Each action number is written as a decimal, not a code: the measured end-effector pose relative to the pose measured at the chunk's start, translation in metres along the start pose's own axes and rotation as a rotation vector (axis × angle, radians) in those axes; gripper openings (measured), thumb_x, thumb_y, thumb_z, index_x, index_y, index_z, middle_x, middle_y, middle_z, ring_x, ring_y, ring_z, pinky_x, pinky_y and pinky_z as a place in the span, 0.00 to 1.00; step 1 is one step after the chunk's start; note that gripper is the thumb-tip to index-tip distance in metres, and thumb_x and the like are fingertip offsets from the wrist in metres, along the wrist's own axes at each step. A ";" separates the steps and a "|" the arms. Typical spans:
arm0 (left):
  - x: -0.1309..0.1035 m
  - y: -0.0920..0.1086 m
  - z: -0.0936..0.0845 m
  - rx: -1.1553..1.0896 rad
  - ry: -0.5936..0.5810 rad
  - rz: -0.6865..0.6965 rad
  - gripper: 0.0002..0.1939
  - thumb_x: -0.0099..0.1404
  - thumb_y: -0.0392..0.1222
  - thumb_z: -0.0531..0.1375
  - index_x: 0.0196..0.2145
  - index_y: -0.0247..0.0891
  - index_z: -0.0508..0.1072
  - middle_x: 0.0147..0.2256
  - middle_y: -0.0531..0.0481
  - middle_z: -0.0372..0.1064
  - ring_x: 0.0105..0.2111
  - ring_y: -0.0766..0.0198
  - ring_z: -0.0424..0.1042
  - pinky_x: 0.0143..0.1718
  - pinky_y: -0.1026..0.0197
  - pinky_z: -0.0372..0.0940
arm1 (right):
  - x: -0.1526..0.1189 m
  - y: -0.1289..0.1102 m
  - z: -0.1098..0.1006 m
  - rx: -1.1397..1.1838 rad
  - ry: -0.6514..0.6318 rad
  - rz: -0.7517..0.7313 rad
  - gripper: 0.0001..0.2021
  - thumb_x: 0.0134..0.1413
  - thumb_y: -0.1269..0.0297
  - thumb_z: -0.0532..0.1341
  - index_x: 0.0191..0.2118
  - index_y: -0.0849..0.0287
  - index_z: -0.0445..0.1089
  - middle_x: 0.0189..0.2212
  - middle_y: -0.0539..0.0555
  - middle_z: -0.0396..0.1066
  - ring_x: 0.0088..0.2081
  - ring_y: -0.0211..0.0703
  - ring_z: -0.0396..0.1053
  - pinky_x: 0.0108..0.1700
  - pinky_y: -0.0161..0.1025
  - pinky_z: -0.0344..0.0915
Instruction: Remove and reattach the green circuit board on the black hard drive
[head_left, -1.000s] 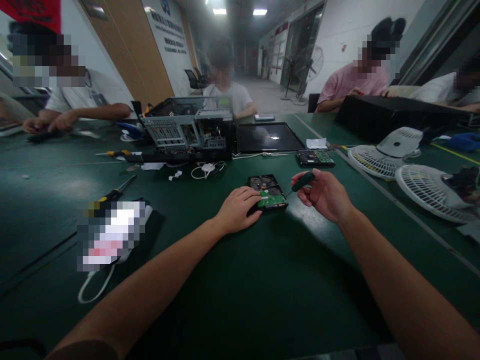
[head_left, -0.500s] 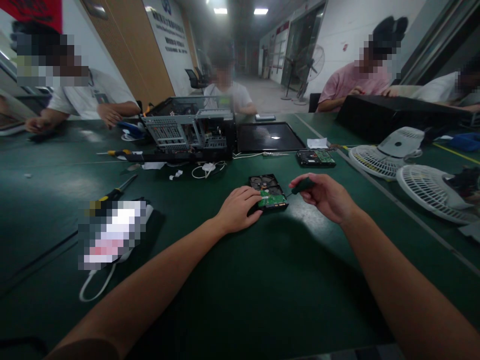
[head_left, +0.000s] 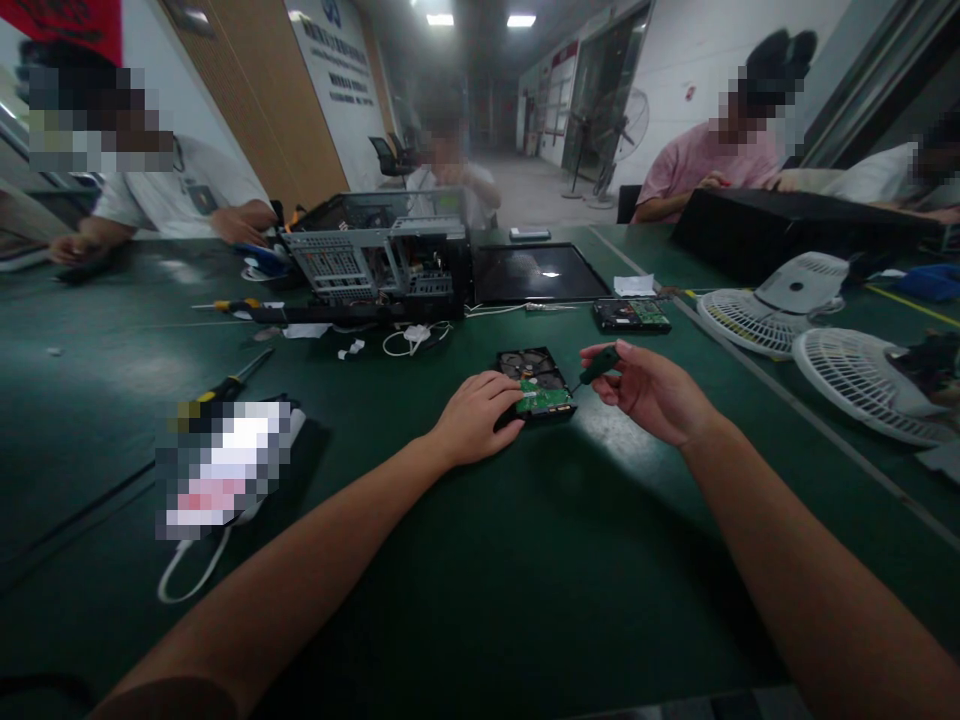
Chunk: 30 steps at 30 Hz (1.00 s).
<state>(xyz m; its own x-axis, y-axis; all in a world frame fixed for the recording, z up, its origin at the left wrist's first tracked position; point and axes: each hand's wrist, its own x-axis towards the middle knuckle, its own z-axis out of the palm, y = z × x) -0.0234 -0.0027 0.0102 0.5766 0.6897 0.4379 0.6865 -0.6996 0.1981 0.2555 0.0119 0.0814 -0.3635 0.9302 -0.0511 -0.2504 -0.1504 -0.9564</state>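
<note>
A hard drive point(head_left: 534, 366) lies on the green table in front of me, its green circuit board facing up. My left hand point(head_left: 482, 415) grips its near left corner, fingers over the top and thumb along the front edge. In my right hand point(head_left: 646, 388) is a small screwdriver point(head_left: 599, 366) with a dark green handle, pinched between thumb and fingers. The screwdriver slants down to the left, its thin shaft reaching the drive's right edge. Whether the tip sits in a screw is too small to tell.
Behind the drive stand an open computer case point(head_left: 375, 262) and a flat black panel point(head_left: 536, 273). A second hard drive point(head_left: 632, 316) and white fan parts point(head_left: 750, 322) are to the right. At left lie a phone point(head_left: 232, 460) and a yellow-black screwdriver point(head_left: 225, 390). Co-workers sit around the table.
The screwdriver handle has tipped steeper, and my right fingers have shifted around it. My left hand and the drive stay put. The person opposite has raised an arm.
</note>
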 end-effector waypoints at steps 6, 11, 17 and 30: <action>0.001 0.001 -0.002 0.000 -0.013 -0.004 0.21 0.68 0.47 0.62 0.56 0.38 0.72 0.57 0.42 0.71 0.59 0.48 0.65 0.60 0.41 0.63 | -0.001 0.001 0.001 -0.076 0.001 -0.061 0.11 0.59 0.55 0.66 0.40 0.57 0.75 0.40 0.57 0.75 0.30 0.38 0.66 0.24 0.36 0.57; 0.001 0.002 -0.003 -0.007 -0.019 -0.013 0.21 0.68 0.47 0.62 0.57 0.39 0.72 0.56 0.41 0.71 0.59 0.48 0.66 0.60 0.41 0.64 | 0.002 0.005 -0.002 -0.158 0.093 -0.159 0.08 0.60 0.56 0.66 0.39 0.54 0.73 0.41 0.54 0.77 0.28 0.37 0.64 0.26 0.36 0.54; 0.000 0.000 -0.001 -0.005 -0.006 0.004 0.21 0.68 0.47 0.62 0.56 0.39 0.72 0.56 0.42 0.71 0.59 0.48 0.66 0.60 0.41 0.64 | 0.006 0.007 -0.005 -0.206 0.157 -0.210 0.09 0.60 0.58 0.64 0.40 0.57 0.77 0.38 0.56 0.75 0.28 0.37 0.62 0.28 0.39 0.55; 0.000 0.000 0.000 -0.008 -0.009 -0.008 0.21 0.68 0.47 0.62 0.57 0.40 0.72 0.56 0.42 0.71 0.59 0.48 0.66 0.60 0.42 0.63 | 0.002 0.005 0.002 -0.191 0.098 -0.080 0.11 0.59 0.55 0.61 0.41 0.57 0.73 0.37 0.56 0.75 0.23 0.35 0.58 0.22 0.38 0.46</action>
<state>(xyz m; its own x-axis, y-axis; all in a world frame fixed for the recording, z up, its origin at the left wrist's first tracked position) -0.0233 -0.0031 0.0106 0.5748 0.6972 0.4284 0.6879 -0.6952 0.2085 0.2523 0.0123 0.0769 -0.2578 0.9661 0.0087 -0.0972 -0.0170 -0.9951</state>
